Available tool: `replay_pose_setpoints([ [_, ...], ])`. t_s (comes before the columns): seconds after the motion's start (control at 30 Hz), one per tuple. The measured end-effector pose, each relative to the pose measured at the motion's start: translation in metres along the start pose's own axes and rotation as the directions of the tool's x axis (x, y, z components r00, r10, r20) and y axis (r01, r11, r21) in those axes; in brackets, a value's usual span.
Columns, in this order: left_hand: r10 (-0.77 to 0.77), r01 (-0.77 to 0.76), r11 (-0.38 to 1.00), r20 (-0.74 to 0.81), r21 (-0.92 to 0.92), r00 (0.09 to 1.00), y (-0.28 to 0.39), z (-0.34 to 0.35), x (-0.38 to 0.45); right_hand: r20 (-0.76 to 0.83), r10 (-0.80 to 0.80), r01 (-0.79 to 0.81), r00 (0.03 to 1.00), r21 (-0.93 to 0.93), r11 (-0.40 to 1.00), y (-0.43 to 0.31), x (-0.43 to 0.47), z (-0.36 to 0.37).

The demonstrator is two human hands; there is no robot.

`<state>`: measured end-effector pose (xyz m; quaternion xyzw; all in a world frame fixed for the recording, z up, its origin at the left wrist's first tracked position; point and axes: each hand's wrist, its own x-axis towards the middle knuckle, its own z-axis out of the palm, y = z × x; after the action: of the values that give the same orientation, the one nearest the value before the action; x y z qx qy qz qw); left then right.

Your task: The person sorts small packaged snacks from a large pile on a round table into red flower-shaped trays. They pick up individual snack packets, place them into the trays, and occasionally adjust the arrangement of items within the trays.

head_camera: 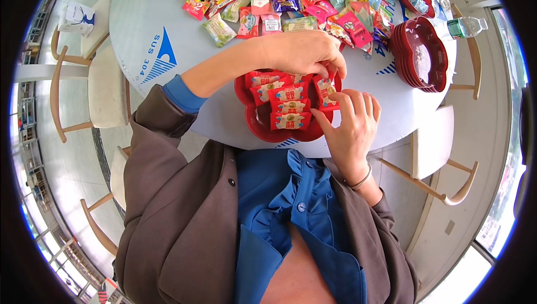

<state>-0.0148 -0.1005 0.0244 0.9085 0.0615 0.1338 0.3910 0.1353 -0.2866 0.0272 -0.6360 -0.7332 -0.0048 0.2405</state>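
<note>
A dark red flower-shaped tray [262, 125] lies at the table's near edge, directly before me. Inside it, several red wrapped packets [290, 107] are laid in overlapping rows. At the tray's right side, one more red packet [326, 90] stands apart from the rows. My left hand [308, 54] reaches over the tray's far rim, its thumb and fingers pinching the upper end of that packet. My right hand [354, 123] holds the same packet's lower end between thumb and index finger, its other fingers loosely curled.
A large heap of mixed wrapped snacks [289, 4] spreads over the round table [142, 23] beyond the tray. To the right are a stack of dark red trays [402, 62], a tray of pale blue packets [428, 10] and a plastic bottle [463, 27]. Chairs [107, 90] surround the table.
</note>
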Motion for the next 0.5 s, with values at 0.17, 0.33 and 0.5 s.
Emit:
replay_pose_setpoints([
  [0.17,0.082,-0.077,0.994,-0.070,0.073,0.994,-0.011,0.006,-0.003,0.060,-0.014,0.016,0.998,-0.029,0.999,-0.002,0.003,0.001],
  [0.33,0.094,-0.085,0.991,-0.093,0.100,0.991,-0.012,0.008,-0.001,0.073,0.002,0.000,0.997,-0.026,1.000,-0.006,0.007,-0.001],
  [0.5,0.168,-0.144,0.967,-0.100,0.212,0.981,-0.007,0.010,-0.002,0.075,0.009,-0.006,0.997,-0.034,0.999,-0.007,0.007,0.001],
])
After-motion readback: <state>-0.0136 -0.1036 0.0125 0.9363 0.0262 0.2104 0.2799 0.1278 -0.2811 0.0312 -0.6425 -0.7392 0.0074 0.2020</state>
